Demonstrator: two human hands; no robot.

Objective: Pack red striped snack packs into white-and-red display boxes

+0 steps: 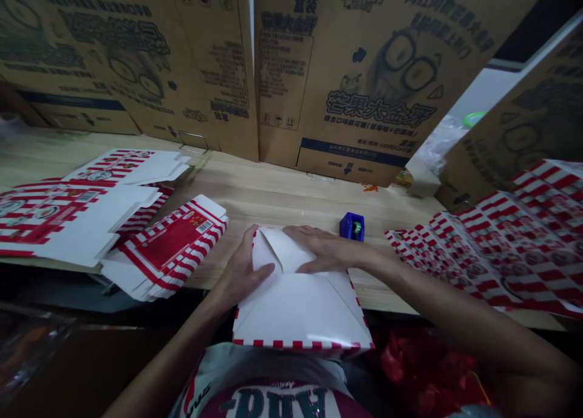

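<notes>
A white paperboard box [300,311] with red-and-white striped edges stands at the table's front edge, close to my body. Its white flaps [291,254] are folded inward at the far end. My left hand [242,270] grips the box's left side, the thumb lying on top and the fingers along the outer edge. Across the flaps, my right hand [324,248] lies flat, its fingers stretched out and pressing on the white card. The inside of the box is hidden.
Flat striped box blanks [73,217] and a stack of folded ones [175,242] lie at left. Beyond the box sits a blue tape dispenser [352,226]. More striped cartons [514,242] stand at right. Large brown cardboard boxes [364,84] line the table's back.
</notes>
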